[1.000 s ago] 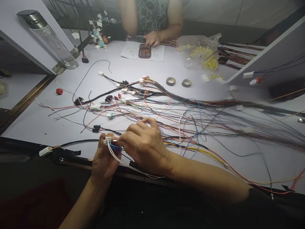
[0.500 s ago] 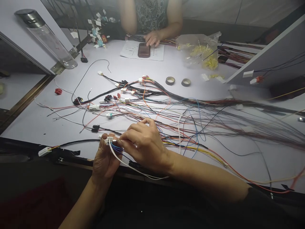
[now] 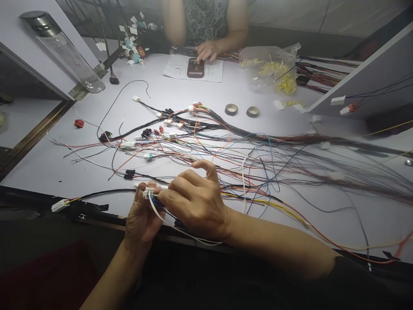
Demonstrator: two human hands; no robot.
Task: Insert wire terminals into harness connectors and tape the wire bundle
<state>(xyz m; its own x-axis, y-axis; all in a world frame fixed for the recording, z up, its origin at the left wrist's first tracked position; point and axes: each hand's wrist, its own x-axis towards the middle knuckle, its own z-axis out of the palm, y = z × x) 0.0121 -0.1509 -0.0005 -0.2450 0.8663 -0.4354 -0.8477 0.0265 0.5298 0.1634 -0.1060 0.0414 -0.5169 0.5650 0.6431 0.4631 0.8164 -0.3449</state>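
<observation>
At the table's near edge my left hand is closed around a small white connector, fingers curled up beside it. My right hand pinches wires right at the connector's side; blue and white wires loop down from it between both hands. The pinching fingertips are partly hidden by the back of my right hand. A wide spread of coloured harness wires runs from my hands to the right and far across the white table.
Another person sits opposite, a hand by a phone on a sheet of paper. A plastic bag of yellow parts, two tape rolls, a clear bottle, a white plug at the near left edge.
My hands stay together at the connector; the right hand has shifted slightly down and the white wire loop hangs a little differently. The other person's hand moved over the phone.
</observation>
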